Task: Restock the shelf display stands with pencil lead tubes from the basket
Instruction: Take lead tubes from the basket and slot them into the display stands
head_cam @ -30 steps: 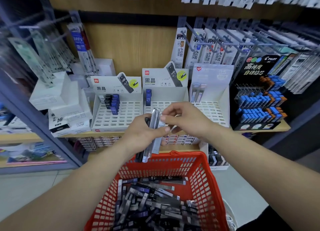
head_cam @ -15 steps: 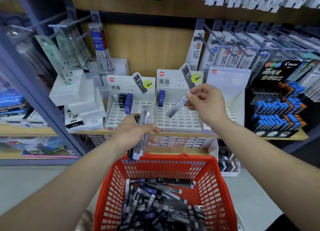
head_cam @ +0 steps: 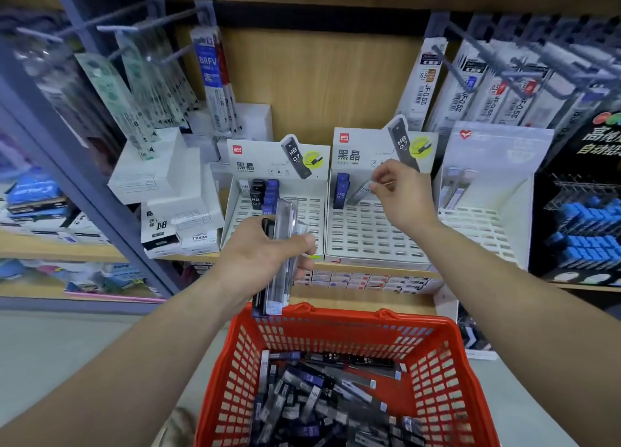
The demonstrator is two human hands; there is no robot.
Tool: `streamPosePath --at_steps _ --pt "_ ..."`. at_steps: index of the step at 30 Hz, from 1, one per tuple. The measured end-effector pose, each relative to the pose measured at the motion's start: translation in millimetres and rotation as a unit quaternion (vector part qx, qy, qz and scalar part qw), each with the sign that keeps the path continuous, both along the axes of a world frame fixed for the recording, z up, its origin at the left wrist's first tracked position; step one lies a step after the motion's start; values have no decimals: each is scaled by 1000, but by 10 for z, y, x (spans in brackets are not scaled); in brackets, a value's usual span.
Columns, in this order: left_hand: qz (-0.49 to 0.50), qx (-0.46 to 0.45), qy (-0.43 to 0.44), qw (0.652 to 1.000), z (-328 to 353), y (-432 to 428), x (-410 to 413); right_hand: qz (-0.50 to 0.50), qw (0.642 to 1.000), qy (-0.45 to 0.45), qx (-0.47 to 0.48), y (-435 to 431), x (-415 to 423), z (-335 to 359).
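Pinching a grey lead tube (head_cam: 361,191) between thumb and fingertips, the right hand (head_cam: 400,194) holds it over the back rows of the middle stand (head_cam: 366,235). The tube slants down and leftward out of the grip, and its lower end is just beside a blue tube (head_cam: 342,191) that stands upright at the stand's back left. Whether that end touches the slotted grid cannot be told.

The left hand (head_cam: 262,252) has its grip clenched round a bundle of tubes (head_cam: 285,218), clear and dark, held upright with the thumb across the front. The bundle juts out above and below the grip. Its lower ends are just above the far rim of the red basket (head_cam: 336,315), and its top is in front of the left stand (head_cam: 314,218). A heap of loose tubes (head_cam: 319,396) lies in the basket.

The left stand holds a small cluster of black and blue tubes (head_cam: 260,194) at its back left. Both header cards read "黑晶" beside a red logo and a pictured tube marked "HB 0.7". The blue tube and a black one in the cluster carry the same "HB 0.7". A third white stand (head_cam: 477,225) is to the right on the wooden shelf (head_cam: 386,268). Hanging packs (head_cam: 426,87) above read "JF-0.5", another pack (head_cam: 210,63) to the left reads "BRFV", and a white box (head_cam: 198,236) reads "REFILL".
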State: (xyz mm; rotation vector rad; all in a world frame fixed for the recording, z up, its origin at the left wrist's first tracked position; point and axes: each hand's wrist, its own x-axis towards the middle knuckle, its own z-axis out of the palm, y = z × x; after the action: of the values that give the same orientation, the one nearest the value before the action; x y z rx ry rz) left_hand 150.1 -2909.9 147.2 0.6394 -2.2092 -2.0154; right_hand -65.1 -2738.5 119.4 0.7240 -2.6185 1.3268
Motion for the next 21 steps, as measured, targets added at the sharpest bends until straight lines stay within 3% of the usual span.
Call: streamPosePath --at_steps 21 --pt "-13 29 -23 999 69 27 20 32 988 31 145 -251 -186 -10"
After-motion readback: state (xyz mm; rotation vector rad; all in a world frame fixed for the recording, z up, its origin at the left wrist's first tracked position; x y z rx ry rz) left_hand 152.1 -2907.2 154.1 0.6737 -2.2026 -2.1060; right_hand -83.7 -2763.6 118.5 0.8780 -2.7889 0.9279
